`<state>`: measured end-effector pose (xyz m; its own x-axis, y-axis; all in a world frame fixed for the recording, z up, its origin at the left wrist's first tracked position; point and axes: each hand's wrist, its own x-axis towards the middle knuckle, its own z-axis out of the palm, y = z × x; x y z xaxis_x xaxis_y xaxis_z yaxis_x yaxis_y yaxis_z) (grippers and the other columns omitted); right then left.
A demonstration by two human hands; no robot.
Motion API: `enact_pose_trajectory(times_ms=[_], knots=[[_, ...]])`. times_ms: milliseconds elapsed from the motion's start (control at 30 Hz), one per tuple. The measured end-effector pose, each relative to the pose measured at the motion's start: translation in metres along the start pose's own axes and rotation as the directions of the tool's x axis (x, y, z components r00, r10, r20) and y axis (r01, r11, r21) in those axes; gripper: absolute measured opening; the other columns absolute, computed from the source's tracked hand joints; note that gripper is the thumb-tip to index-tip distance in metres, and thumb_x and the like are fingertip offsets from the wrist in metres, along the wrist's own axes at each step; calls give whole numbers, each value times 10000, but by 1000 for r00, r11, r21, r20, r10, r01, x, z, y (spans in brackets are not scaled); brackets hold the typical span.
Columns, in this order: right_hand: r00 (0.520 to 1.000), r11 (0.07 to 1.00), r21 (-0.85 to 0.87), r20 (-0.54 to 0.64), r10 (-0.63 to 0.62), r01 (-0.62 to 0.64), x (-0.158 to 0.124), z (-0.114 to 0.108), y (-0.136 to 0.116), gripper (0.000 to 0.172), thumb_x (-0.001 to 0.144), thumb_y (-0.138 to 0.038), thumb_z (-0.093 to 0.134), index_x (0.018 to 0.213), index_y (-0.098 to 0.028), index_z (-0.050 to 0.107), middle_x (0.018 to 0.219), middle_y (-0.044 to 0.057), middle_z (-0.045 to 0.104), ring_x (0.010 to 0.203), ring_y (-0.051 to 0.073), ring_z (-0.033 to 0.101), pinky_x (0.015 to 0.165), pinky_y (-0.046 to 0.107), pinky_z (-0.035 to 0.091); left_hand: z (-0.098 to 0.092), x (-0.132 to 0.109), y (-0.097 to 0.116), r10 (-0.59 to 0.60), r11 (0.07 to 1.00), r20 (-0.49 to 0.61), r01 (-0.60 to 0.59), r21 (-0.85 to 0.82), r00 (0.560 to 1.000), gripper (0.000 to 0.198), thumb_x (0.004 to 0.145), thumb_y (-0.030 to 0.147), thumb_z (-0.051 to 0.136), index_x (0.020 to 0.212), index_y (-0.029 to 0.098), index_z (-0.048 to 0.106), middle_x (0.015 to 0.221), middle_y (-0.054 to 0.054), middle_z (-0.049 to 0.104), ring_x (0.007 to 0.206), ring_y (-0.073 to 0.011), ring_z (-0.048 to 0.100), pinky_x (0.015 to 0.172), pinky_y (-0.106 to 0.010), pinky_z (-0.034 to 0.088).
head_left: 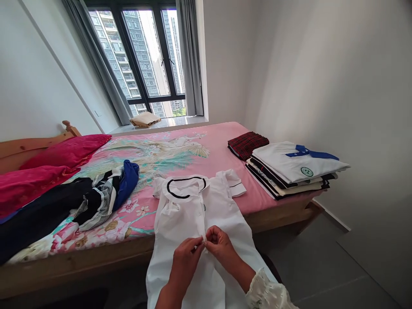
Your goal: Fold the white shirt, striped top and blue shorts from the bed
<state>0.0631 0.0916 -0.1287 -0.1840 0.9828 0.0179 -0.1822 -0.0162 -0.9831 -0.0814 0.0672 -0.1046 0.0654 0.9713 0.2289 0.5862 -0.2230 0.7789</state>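
A white short-sleeved shirt [180, 219] with black trim on its collar and sleeve lies front up, partly on the bed and hanging over its near edge toward me. Both hands meet at the shirt's front opening, below a small green mark. My left hand [188, 257] pinches the placket between thumb and fingers. Close against it, my right hand [222, 246] pinches the same strip from the other side. Whatever small part sits between the fingertips, perhaps a button, is hidden. The collar is spread at the far end, and the cloth below the hands hangs loose.
On the bed [222, 141], a folded clothes stack [289, 171] and a dark red plaid garment [247, 145] lie at the right. Loose dark and striped clothes [99, 197] lie left, near red pillows [67, 152]. A folded beige cloth [145, 119] rests on the windowsill.
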Motion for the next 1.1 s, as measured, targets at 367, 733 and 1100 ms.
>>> enact_pose_trajectory(times_ms=[367,733,1100], knots=[[983,904,-387,99,-154,181,-7,-5,-3,76,830,-256,501,779,-200,507,678,-27,509,632,125,477,620,243,412,-18,-1,3,-79,997,146,78,12,986,262,863,392,501,807,225,695,817,-25,698,762,-170,628,696,-256,477],[875,605,-783,-386,-292,-143,80,-111,-4,493,783,-451,530,1138,-109,530,1121,183,599,1048,300,523,909,419,373,-22,14,-43,77,942,-265,17,336,961,363,795,477,574,1003,187,643,1042,-112,626,1027,-257,560,934,-402,418],[821,718,-655,-530,-213,-236,78,-160,2,463,802,-515,284,773,-163,584,708,85,645,666,217,580,610,308,425,-107,43,-117,-400,859,-495,504,91,772,402,846,482,311,772,177,562,579,-11,598,585,-203,593,546,-311,487]])
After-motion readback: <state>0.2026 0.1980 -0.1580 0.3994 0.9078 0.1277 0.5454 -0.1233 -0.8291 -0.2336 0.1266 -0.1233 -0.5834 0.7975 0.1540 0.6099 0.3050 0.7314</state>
